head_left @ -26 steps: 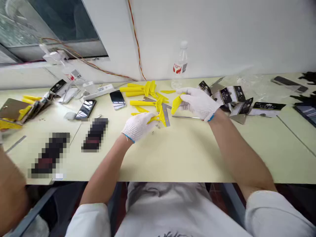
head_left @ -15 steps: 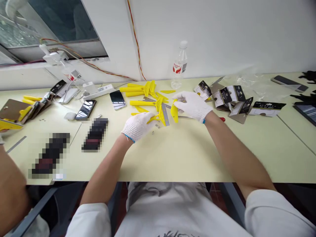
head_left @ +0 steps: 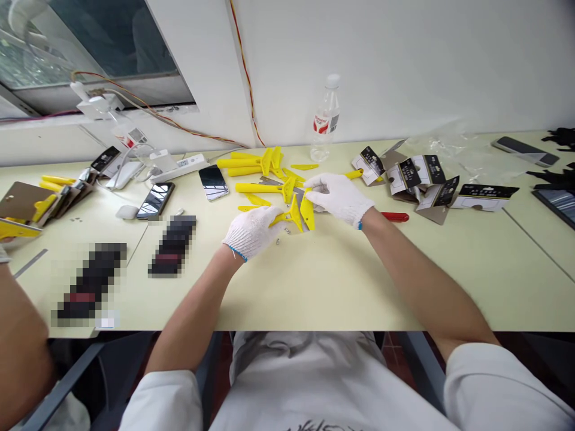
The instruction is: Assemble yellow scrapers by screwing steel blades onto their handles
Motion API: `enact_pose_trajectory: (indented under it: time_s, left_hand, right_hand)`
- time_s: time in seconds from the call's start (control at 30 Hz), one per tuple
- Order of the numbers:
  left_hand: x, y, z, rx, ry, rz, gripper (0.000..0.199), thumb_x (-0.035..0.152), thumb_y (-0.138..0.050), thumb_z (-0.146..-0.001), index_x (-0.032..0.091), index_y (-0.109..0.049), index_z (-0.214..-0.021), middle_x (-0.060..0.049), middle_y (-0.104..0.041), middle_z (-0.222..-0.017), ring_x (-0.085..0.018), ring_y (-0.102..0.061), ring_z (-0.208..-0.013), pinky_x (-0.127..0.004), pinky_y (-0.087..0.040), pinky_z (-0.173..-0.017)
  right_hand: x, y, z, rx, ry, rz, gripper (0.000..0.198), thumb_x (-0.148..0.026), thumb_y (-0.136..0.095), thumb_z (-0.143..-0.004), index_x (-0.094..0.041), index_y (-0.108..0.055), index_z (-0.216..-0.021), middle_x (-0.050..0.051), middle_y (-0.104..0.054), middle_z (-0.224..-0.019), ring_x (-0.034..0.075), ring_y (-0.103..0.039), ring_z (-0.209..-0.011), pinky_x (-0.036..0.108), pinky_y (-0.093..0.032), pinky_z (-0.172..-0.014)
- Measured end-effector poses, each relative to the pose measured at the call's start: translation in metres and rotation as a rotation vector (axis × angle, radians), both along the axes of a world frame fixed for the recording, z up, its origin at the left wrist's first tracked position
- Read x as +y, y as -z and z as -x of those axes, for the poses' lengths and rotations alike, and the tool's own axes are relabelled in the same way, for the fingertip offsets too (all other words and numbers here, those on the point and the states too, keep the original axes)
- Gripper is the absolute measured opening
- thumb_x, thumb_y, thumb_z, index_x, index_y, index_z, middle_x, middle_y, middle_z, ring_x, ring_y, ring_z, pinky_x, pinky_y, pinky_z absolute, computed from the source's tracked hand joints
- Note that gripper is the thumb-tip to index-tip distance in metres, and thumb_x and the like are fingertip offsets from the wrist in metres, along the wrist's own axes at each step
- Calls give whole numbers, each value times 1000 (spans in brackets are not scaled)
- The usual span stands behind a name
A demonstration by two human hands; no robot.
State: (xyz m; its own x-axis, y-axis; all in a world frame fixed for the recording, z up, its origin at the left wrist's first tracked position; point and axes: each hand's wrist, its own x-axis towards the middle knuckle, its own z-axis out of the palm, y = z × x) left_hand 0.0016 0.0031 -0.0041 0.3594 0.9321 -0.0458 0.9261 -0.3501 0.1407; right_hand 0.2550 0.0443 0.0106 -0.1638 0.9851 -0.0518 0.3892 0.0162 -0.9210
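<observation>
While you sat at the table, a co-worker's arm filled the near left corner, with a stack of cards and yellow parts at the table's left end. Further right, two phones lay face up near a power strip, and two blurred dark patches sat closer to you. Your left hand, in a white glove, was closed around the handle of a yellow scraper, holding it just above the table with its head pointing right. A few small screws lay on the table just beside that hand. Your right hand, also gloved, gripped a yellow cap in its fingertips, pressed against the scraper's head, with a metal blade between the two pieces. Behind both hands lay a pile of more yellow scrapers and loose blades, and behind that a clear bottle stood upright by the wall. Just right of your right wrist, a red tool lay flat on the table. Beyond it, black-and-white packs were scattered in a loose heap, with clear plastic wrap behind them and dark flat items at the far right edge.
</observation>
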Motion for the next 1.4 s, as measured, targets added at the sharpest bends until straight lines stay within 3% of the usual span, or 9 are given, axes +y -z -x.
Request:
enact_pose_trajectory:
  time_s: [0.43,0.63,0.87,0.97,1.07,1.13,1.2,1.33,1.4]
  left_hand:
    - [-3,5,-4,-15,15,-4,37,51,-56,-119,32,-78,-140,-4,-84,-126,-31,-79,-113,-37,-51,-78]
    - [-4,4,-5,-32,17,1,39,52,-56,-119,32,-77,-146,-4,-83,-124,-31,-79,-113,-37,-53,-80]
    - [0,1,-5,-114,-18,23,36,48,-56,-117,27,-80,-131,-7,-84,-120,-31,-79,-108,-36,-54,-82]
    - [2,1,-3,-129,-40,29,34,47,-56,-116,26,-80,-128,-6,-83,-112,-30,-79,-105,-35,-54,-82]
    - [2,1,-2,-133,-50,19,33,46,-58,-116,27,-80,-131,-6,-84,-114,-30,-79,-106,-35,-55,-84]
    - [1,1,-2,-130,-52,10,33,46,-58,-116,27,-81,-132,-6,-84,-115,-30,-79,-105,-35,-55,-85]
    - [1,2,-3,-113,-48,-1,34,46,-58,-116,27,-81,-132,-7,-84,-115,-30,-79,-105,-35,-55,-84]
    - [0,3,-4,-109,-33,-19,35,47,-58,-117,27,-80,-134,-6,-84,-121,-30,-80,-109,-36,-55,-84]
    - [0,2,-4,-103,-31,-23,34,46,-57,-117,26,-80,-133,-7,-84,-123,-31,-79,-109,-36,-56,-84]
  right_hand:
    - [-5,7,13,-273,-4,-136,28,-15,-77,-99,-15,-84,-127,13,-85,-113,27,-81,-104,43,-65,-103]
    - [-13,7,25,-385,56,-244,22,-13,-78,-98,-17,-81,-119,8,-82,-100,25,-76,-97,40,-60,-98]
    - [-9,6,12,-323,157,-314,24,-29,-76,-103,-20,-77,-125,11,-81,-106,29,-74,-99,42,-58,-97]
    - [-3,4,-2,-311,84,-226,20,-40,-83,-99,-24,-79,-108,13,-83,-103,31,-75,-95,41,-57,-87]
    - [-2,1,-6,-285,-129,20,31,-50,-90,-95,-24,-75,-87,9,-79,-78,26,-71,-72,36,-53,-70]
    - [-4,1,-3,-257,-185,116,40,-55,-91,-95,-23,-72,-82,6,-74,-68,21,-65,-62,33,-50,-61]
    - [-7,1,2,-238,-177,137,40,-56,-88,-100,-20,-75,-89,5,-76,-76,18,-66,-64,30,-52,-61]
    - [-12,4,11,-215,-162,169,34,-46,-76,-114,-17,-77,-132,10,-78,-126,22,-77,-102,39,-68,-89]
    - [-13,5,13,-199,-157,183,35,-44,-75,-115,-18,-75,-138,10,-76,-133,23,-77,-108,41,-69,-93]
